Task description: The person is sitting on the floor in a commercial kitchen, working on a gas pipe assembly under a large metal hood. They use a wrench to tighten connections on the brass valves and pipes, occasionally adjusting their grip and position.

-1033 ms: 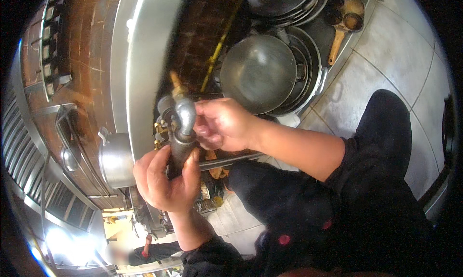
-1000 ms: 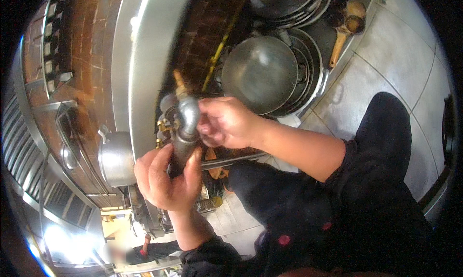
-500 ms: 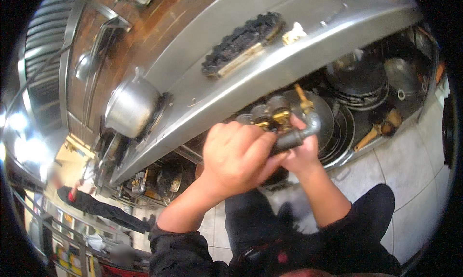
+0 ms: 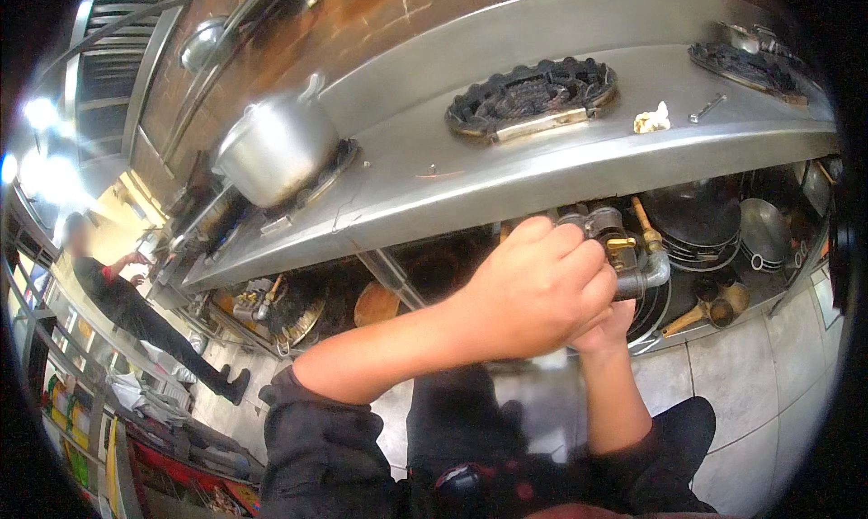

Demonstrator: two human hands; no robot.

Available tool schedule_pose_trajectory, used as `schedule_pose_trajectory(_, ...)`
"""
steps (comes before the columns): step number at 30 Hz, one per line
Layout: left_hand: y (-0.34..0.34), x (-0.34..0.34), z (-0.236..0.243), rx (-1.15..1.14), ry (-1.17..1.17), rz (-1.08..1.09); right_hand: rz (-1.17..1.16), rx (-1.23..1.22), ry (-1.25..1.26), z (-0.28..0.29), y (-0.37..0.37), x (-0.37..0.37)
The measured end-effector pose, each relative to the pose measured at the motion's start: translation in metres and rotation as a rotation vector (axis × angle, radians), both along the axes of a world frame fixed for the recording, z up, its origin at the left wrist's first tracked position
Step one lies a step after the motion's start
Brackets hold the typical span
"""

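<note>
A metal pipe assembly with brass valves sits under the front edge of the steel stove. My left hand is closed in a fist against its near left end, knuckles up. Whatever that fist holds is hidden behind its fingers. Lower down, my right hand comes up from below and grips the dark pipe from underneath. Most of its fingers are out of sight behind the pipe and my left hand.
On the stove stand a large aluminium pot, a black burner, a crumpled white scrap and a small metal tool. Woks and wooden-handled ladles fill the shelf below. Another person stands far left.
My view has swung, so the stove shows more level and the hands lie farther right. My left hand has turned into a tighter fist. Both hands stay at the pipe.
</note>
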State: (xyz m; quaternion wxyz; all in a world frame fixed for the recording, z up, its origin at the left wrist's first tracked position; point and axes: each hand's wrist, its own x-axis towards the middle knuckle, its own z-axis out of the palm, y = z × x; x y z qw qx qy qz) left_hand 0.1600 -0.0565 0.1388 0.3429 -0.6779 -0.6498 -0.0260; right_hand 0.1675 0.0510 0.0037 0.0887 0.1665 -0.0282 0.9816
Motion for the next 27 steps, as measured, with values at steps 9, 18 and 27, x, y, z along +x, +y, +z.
schedule_pose_trajectory(9, -0.05, -0.124, 0.111, -0.136, -0.114, 1.12, 0.088, -0.103, -0.157, 0.004, 0.001, 0.005)
schedule_pose_trajectory(18, -0.059, -0.185, 0.094, -0.577, -0.265, 0.995, -0.009, -0.139, -0.327, 0.025, -0.005, 0.002)
schedule_pose_trajectory(27, -0.048, -0.178, 0.102, -0.517, -0.249, 1.068, -0.075, 0.004, -0.061, -0.03, 0.014, -0.018)
